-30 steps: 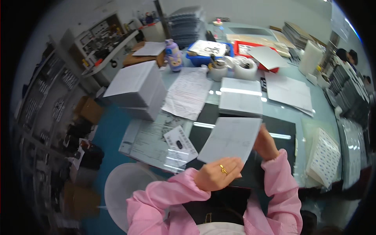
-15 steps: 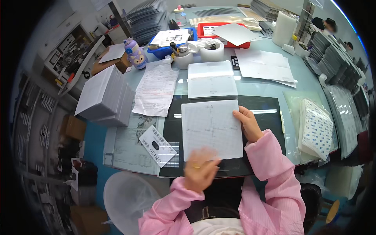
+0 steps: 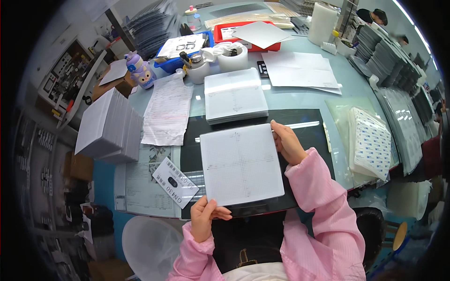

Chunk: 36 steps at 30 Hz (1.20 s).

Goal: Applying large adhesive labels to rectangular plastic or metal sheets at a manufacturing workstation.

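Note:
A square translucent panel (image 3: 241, 164) printed with a fine grid and two crossing axes is held slightly tilted above the black mat (image 3: 304, 182). My left hand (image 3: 206, 216) pinches its near left corner, with the thumb on top. At the far right corner my right hand (image 3: 287, 142) grips the edge, its other fingers partly hidden under the panel. Just beyond lies a stack of similar grid panels (image 3: 236, 96) at the mat's far edge. A white printed card (image 3: 175, 182) with a dark oval patch lies left of the panel.
A tall white stack (image 3: 105, 124) and a crumpled printed sheet (image 3: 167, 112) stand to the left. Farther back are a blue bin (image 3: 166, 65), a red tray (image 3: 269, 48) and white papers (image 3: 302, 70). Wrapped sheets (image 3: 370, 140) lie right; a white bin (image 3: 150, 243) stands below the table edge.
My left hand has moved from over the panel's near edge to its near left corner and taken hold. The panel has tilted and turned slightly. The whole view has shifted a little.

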Available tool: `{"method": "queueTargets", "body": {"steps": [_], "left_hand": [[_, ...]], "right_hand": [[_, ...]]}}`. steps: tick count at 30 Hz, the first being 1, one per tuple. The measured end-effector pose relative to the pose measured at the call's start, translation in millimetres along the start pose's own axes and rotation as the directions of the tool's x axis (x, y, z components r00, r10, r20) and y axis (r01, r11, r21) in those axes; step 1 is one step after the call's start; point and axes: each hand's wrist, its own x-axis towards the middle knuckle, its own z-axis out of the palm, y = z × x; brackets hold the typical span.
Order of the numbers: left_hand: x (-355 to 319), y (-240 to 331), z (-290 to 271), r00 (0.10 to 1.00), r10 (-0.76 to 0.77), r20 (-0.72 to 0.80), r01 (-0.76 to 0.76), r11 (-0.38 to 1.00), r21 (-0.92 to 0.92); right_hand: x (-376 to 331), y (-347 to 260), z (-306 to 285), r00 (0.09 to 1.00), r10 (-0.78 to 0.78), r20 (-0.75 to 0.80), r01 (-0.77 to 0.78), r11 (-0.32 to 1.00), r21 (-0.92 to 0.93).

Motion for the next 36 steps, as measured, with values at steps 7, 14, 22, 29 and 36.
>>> {"method": "queueTargets", "body": {"steps": [7,14,22,29,36], "left_hand": [[-1.2,-1.8,-0.2,1.000,0.000,0.023,0.000,1.000,0.002],[-3.0,-0.3,-1.5,0.999,-0.008,0.042,0.007,1.000,0.019],[0.8,-5.2,-5.3,0.995,0.018,0.101,-0.017,1.000,-0.010],[-1.0,-5.0,-12.0,0.998,0.037,0.052,-0.034,0.998,-0.054],[-2.3,-2.6,-6.6,0.999,0.027,0.032,-0.026,1.000,-0.013]], "right_hand": [[2.1,0.6,-2.8,0.999,-0.015,-0.051,0.015,1.000,-0.003],[6.2,9.0,-5.7,0.999,-0.052,-0.011,0.052,0.999,-0.013],[14.0,19.4,-9.8,0.985,-0.154,-0.075,0.153,0.988,-0.026],[14.9,16.5,-13.5,0.976,-0.169,-0.135,0.163,0.985,-0.056],[11.9,15.2,-14.3,0.967,-0.181,-0.180,0.168,0.982,-0.085]]}}
